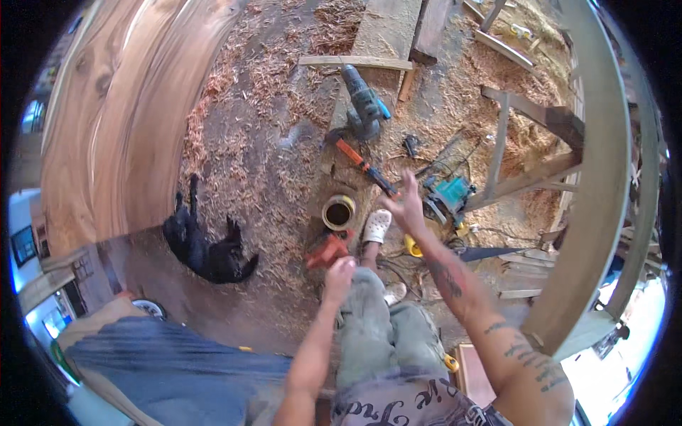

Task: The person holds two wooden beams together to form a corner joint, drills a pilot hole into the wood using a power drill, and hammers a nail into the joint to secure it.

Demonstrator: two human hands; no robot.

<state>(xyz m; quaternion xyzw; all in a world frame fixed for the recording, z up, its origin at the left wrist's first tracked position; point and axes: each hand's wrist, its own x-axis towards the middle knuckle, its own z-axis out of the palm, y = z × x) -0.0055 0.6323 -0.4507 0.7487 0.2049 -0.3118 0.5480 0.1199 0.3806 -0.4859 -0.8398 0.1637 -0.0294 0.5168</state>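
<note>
My left hand [339, 278] is closed in front of my knee, its fingers smeared by motion. Against its fingertips is a blurred red object [327, 251] whose kind I cannot make out. My right hand [406, 208] reaches forward with fingers apart, holding nothing visible. Just beyond it lies a hammer [362, 165] with an orange and black handle, its grip end close to my fingers. A round yellow-rimmed tin [338, 212] with dark contents stands left of my shoe [377, 226]. Farther off rests a teal and grey cordless drill [364, 104].
A black animal [209, 248] lies on the shavings-covered ground at left, below large wooden slabs [142, 121]. At right are a teal power tool [451, 194] with a cord and a wooden frame [604, 156]. A wood strip [355, 62] lies beyond the drill.
</note>
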